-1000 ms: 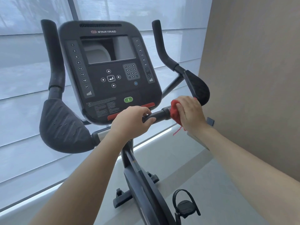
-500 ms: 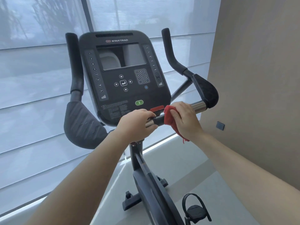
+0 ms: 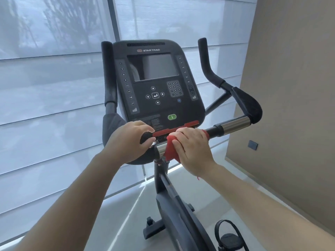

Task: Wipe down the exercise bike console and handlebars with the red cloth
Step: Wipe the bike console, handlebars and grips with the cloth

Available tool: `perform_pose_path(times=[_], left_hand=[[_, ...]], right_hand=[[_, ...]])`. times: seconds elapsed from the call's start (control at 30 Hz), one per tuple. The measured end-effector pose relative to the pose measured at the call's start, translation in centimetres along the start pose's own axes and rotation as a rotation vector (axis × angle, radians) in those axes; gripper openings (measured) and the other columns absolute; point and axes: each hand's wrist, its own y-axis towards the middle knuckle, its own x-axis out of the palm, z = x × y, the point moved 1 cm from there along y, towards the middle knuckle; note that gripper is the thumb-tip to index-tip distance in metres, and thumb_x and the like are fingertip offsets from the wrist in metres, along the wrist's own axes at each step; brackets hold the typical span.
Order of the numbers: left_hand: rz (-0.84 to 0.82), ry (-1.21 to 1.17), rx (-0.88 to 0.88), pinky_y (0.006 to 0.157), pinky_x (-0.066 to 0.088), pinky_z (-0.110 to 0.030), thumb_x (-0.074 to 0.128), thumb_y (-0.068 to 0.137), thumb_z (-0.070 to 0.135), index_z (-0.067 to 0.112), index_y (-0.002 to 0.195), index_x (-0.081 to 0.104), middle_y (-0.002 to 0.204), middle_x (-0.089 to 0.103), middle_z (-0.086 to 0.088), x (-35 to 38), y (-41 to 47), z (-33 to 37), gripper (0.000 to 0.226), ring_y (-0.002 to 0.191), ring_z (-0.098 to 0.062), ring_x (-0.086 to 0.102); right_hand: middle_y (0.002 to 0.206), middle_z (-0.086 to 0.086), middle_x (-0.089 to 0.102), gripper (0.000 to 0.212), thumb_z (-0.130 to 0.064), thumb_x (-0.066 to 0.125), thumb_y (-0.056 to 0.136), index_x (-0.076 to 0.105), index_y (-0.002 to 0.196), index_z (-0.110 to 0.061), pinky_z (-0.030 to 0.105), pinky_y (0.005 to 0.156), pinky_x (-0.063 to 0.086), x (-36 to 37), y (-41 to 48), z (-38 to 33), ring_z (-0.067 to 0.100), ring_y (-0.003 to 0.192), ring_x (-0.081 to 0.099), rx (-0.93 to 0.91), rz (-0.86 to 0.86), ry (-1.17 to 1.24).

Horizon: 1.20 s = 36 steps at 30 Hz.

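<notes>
Blinded window behind, STAR TRAC console [image 3: 155, 84], right hand [image 3: 192, 149] gripping red cloth [image 3: 171, 149]

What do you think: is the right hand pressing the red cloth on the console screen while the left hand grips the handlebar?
Not quite: the head view shows the right hand holding the red cloth round the handlebar, below the console, not on its screen. The left hand does grip the handlebar.
</notes>
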Motion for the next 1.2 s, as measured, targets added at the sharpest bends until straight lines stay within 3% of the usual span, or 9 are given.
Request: perform_pose_path(times=[0.1, 0.17, 0.27, 0.4, 0.53, 0.67, 0.73, 0.83, 1.2], left_hand=[[0.042, -0.046, 0.092, 0.083, 0.043, -0.028, 0.035, 0.087, 0.051, 0.026, 0.098, 0.071, 0.102, 0.068, 0.009, 0.6, -0.4, -1.0, 0.045, 0.093, -0.013, 0.06], [0.042, -0.056, 0.142, 0.081, 0.038, -0.025, 0.028, 0.086, 0.051, 0.028, 0.092, 0.071, 0.094, 0.068, 0.011, 0.7, -0.6, -1.6, 0.049, 0.087, -0.011, 0.058], [0.032, -0.046, 0.19, 0.082, 0.041, -0.027, 0.027, 0.087, 0.049, 0.027, 0.087, 0.071, 0.083, 0.067, 0.011, 0.8, -0.9, -2.2, 0.049, 0.082, -0.01, 0.056], [0.065, -0.066, 0.218, 0.081, 0.042, -0.029, 0.03, 0.089, 0.042, 0.02, 0.083, 0.07, 0.077, 0.065, 0.005, 0.9, -1.2, -2.4, 0.046, 0.077, -0.015, 0.054], [0.076, -0.051, 0.258, 0.081, 0.04, -0.031, 0.031, 0.09, 0.038, 0.016, 0.085, 0.07, 0.078, 0.065, 0.0, 1.1, -1.4, -2.7, 0.045, 0.08, -0.021, 0.055], [0.104, -0.03, 0.27, 0.077, 0.042, -0.032, 0.028, 0.09, 0.036, 0.015, 0.077, 0.068, 0.07, 0.062, 0.0, 1.5, -1.2, -2.9, 0.048, 0.072, -0.021, 0.052], [0.125, -0.013, 0.277, 0.073, 0.042, -0.032, 0.03, 0.091, 0.034, 0.015, 0.074, 0.068, 0.067, 0.061, 0.0, 1.6, -1.2, -2.9, 0.046, 0.07, -0.021, 0.052], [0.129, 0.01, 0.291, 0.072, 0.042, -0.031, 0.028, 0.091, 0.033, 0.016, 0.074, 0.067, 0.067, 0.061, 0.001, 1.7, -1.0, -3.0, 0.046, 0.069, -0.02, 0.052], [0.189, 0.007, 0.151, 0.062, 0.045, -0.03, 0.032, 0.088, 0.037, 0.016, 0.067, 0.068, 0.063, 0.061, 0.003, 2.0, -0.9, -2.1, 0.046, 0.069, -0.018, 0.053]], right_hand=[[0.115, -0.005, 0.058, 0.033, -0.039, 0.029, 0.098, 0.052, 0.117, -0.025, 0.038, 0.103, 0.035, 0.6, -0.4, -1.1, 0.016, 0.108, 0.05, -0.08, -0.049, 0.016], [0.107, -0.005, 0.06, 0.032, -0.036, 0.031, 0.099, 0.056, 0.112, -0.022, 0.037, 0.097, 0.04, 0.2, 0.4, -0.1, 0.016, 0.101, 0.053, -0.032, -0.033, 0.02], [0.09, -0.002, 0.061, 0.029, -0.028, 0.033, 0.099, 0.06, 0.096, -0.016, 0.039, 0.086, 0.044, 0.1, 0.9, -1.1, 0.016, 0.086, 0.053, 0.13, 0.097, -0.02], [0.091, -0.003, 0.062, 0.026, -0.028, 0.037, 0.099, 0.061, 0.096, -0.016, 0.031, 0.088, 0.044, 0.8, 0.7, -3.6, 0.012, 0.085, 0.054, 0.056, 0.029, -0.031], [0.072, -0.004, 0.051, 0.029, -0.021, 0.038, 0.098, 0.054, 0.075, -0.014, 0.042, 0.074, 0.045, -0.2, 1.6, -3.2, 0.013, 0.068, 0.046, 0.211, 0.105, -0.042], [0.097, -0.004, 0.06, 0.029, -0.029, 0.032, 0.101, 0.059, 0.1, -0.018, 0.03, 0.096, 0.04, 1.0, 0.4, -5.1, 0.01, 0.093, 0.052, 0.147, 0.005, -0.051], [0.106, -0.003, 0.059, 0.034, -0.032, 0.027, 0.101, 0.058, 0.107, -0.019, 0.032, 0.101, 0.037, 0.6, 0.1, -4.3, 0.012, 0.102, 0.051, 0.204, 0.004, -0.021], [0.115, -0.001, 0.056, 0.032, -0.029, 0.028, 0.101, 0.056, 0.111, -0.019, 0.04, 0.103, 0.037, 1.0, -0.1, -4.5, 0.014, 0.109, 0.047, 0.322, 0.065, -0.032], [0.116, 0.0, 0.055, 0.035, -0.034, 0.026, 0.1, 0.055, 0.112, -0.02, 0.041, 0.105, 0.033, 0.6, -0.3, -2.6, 0.017, 0.11, 0.046, 0.226, -0.001, -0.042]])
